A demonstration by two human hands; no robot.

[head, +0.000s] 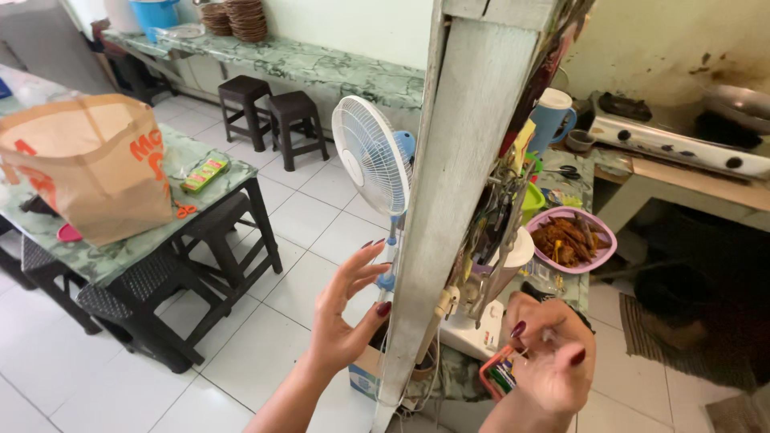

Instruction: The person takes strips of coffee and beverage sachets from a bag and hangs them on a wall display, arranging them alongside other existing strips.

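Two hands flank white post (449, 192): left hand (345, 317) spread, empty; right hand (549, 357) pinching small unclear item, likely to snag dangling cords (437, 321) beside fan (373, 156).

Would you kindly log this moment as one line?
left hand: open, beside white post | right hand: pinching small clear item | standing fan behind

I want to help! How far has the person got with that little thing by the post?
Done: the right hand already pinches a small clear thing, too blurred to name. In hand: the left hand is open beside the white post. Left: the utensils hanging on the post remain untouched.
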